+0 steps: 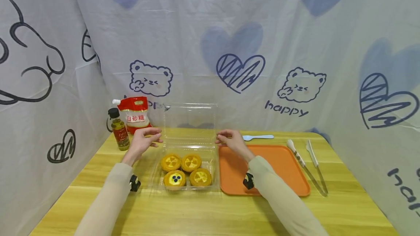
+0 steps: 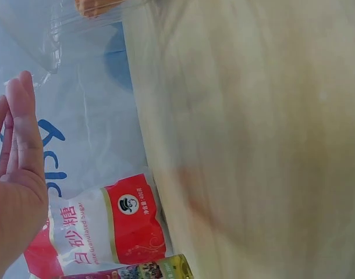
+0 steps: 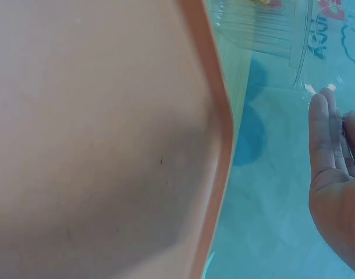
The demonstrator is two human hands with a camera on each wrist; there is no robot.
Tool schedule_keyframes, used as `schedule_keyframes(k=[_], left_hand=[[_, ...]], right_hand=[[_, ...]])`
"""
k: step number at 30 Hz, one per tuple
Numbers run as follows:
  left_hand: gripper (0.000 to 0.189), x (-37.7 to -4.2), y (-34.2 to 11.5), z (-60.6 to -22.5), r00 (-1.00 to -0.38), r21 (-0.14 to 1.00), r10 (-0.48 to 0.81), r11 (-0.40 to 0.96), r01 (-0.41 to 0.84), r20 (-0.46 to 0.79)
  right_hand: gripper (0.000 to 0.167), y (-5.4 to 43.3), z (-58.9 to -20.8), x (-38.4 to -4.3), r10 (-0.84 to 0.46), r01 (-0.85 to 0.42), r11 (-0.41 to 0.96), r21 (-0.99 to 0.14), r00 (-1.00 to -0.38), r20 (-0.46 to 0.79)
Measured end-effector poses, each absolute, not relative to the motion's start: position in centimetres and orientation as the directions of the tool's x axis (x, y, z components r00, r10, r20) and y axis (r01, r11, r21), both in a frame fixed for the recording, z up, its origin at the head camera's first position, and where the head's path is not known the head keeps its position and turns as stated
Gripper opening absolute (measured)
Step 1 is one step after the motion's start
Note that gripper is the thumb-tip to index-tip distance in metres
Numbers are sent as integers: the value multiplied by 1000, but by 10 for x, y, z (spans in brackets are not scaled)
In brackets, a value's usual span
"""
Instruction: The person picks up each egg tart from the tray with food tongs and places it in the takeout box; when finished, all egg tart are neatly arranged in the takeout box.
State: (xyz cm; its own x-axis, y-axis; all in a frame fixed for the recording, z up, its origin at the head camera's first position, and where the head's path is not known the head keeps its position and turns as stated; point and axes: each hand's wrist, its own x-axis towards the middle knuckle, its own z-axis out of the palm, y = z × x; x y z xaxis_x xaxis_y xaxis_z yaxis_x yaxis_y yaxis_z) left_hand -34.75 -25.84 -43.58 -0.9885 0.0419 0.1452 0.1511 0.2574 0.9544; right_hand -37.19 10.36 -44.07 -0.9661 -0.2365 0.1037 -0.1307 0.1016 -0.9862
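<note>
A clear plastic clamshell box (image 1: 214, 181) stands on the table with its lid (image 1: 190, 125) raised at the back. Several round tarts sit inside, among them a tart with dark berries (image 1: 175, 178) and a tart with yellow wedges (image 1: 200, 177). Beside the lid's left edge is my left hand (image 1: 144, 142), its fingers fairly straight. My right hand (image 1: 232, 141) is at the right edge, fingers extended. Both wrist views show fingertips close to the lid's corners; whether they touch it I cannot tell. Neither hand grips anything.
A red and white sugar bag (image 1: 136, 116) and an oil bottle (image 1: 120, 134) stand at the back left. Right of the box lies an orange tray (image 1: 262, 177), under my right forearm. Behind it is a light-blue utensil (image 1: 260, 137); tongs (image 1: 302, 163) lie along its right side.
</note>
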Motion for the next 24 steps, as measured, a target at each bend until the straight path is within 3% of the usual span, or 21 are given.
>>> schedule_keyframes(k=[14, 24], left_hand=[[35, -346, -261, -439, -980, 971, 65, 138, 193, 186], [33, -340, -258, -434, -973, 948, 66, 223, 229, 219]], right_hand=[[22, 105, -438, -369, -249, -158, 146, -977, -961, 119], [26, 109, -440, -370, -293, -171, 153, -973, -948, 121]])
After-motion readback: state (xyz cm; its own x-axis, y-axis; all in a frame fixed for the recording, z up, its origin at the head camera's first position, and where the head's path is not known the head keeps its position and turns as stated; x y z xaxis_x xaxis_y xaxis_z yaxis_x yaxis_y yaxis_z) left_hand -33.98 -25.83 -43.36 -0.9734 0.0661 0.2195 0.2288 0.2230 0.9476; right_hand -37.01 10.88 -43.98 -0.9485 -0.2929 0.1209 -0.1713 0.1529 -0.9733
